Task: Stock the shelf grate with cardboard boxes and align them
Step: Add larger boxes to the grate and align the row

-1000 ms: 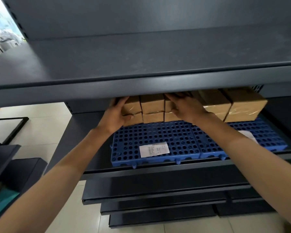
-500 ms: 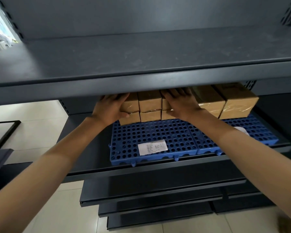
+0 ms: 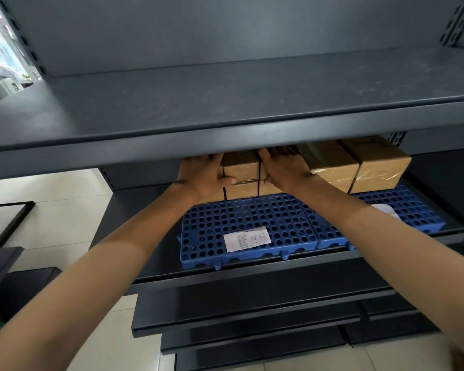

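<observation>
Brown cardboard boxes sit on a blue grate dotted with round holes — white label, dark grey shelf.

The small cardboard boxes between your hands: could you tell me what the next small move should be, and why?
Probably nudge the small boxes square with the larger boxes: left hand and right hand press them from either side on the blue grate.

Dark grey metal shelving fills view; pale tiled floor at left; bright window upper left.
</observation>
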`<move>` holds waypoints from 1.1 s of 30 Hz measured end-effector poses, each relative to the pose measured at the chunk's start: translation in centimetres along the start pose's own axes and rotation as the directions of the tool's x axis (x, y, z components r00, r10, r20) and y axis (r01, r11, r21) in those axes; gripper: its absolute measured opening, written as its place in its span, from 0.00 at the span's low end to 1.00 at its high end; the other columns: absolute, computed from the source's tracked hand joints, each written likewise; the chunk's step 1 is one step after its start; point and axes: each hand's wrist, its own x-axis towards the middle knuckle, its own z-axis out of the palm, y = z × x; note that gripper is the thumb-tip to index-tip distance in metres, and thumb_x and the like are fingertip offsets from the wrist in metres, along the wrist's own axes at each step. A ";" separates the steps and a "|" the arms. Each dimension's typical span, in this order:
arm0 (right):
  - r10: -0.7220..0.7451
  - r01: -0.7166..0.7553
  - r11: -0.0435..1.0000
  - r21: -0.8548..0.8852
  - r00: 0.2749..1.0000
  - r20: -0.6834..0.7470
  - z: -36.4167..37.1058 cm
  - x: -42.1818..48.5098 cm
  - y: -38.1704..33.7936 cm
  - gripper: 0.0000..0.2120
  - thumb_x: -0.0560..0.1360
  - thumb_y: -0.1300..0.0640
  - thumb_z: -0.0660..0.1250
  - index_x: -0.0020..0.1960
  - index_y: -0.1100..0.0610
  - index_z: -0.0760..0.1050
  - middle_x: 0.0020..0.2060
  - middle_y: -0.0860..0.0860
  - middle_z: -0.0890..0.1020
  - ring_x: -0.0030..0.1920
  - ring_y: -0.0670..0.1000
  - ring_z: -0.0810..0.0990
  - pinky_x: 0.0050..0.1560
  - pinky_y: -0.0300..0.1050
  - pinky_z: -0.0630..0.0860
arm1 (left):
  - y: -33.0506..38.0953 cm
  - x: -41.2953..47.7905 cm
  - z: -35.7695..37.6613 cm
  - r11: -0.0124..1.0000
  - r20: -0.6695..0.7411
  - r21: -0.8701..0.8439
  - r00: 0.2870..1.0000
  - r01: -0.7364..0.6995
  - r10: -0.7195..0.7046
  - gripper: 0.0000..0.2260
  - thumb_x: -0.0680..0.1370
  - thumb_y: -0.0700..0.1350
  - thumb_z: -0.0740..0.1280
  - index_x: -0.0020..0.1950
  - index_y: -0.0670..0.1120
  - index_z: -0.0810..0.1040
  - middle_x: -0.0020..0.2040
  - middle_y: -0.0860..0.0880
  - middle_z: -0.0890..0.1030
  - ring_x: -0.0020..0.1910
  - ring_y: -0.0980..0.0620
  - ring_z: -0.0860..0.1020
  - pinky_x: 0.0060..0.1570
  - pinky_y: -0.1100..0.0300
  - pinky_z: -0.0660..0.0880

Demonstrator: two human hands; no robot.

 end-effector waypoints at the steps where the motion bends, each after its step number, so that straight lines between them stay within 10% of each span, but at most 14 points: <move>1: -0.009 0.009 1.000 0.000 1.000 -0.004 0.0 -0.1 0.1 0.45 0.70 0.51 0.74 0.75 0.57 0.50 0.73 0.60 0.63 0.72 0.63 0.60 0.67 0.58 0.68 | 0.1 0.0 0.0 1.000 -0.014 -0.004 1.000 0.000 0.000 0.42 0.70 0.70 0.63 0.77 0.50 0.55 0.75 0.41 0.61 0.72 0.37 0.61 0.68 0.43 0.62; 8: -0.076 0.076 0.997 -0.029 0.997 -0.018 -1.1 -1.0 0.2 0.49 0.72 0.48 0.72 0.78 0.51 0.40 0.77 0.59 0.51 0.76 0.63 0.49 0.74 0.59 0.52 | -0.3 -0.4 -0.7 0.999 -0.062 -0.020 0.997 -0.040 0.039 0.46 0.67 0.72 0.65 0.77 0.50 0.55 0.76 0.42 0.61 0.74 0.38 0.59 0.69 0.43 0.59; 33: -0.090 0.106 0.992 0.068 0.976 -0.198 -3.5 -18.4 1.7 0.46 0.71 0.41 0.71 0.78 0.52 0.47 0.76 0.58 0.59 0.75 0.60 0.55 0.72 0.60 0.59 | 6.8 -16.3 -8.0 0.956 -0.210 -0.287 0.969 0.065 -0.129 0.27 0.78 0.60 0.62 0.71 0.46 0.68 0.66 0.41 0.73 0.66 0.40 0.68 0.66 0.45 0.65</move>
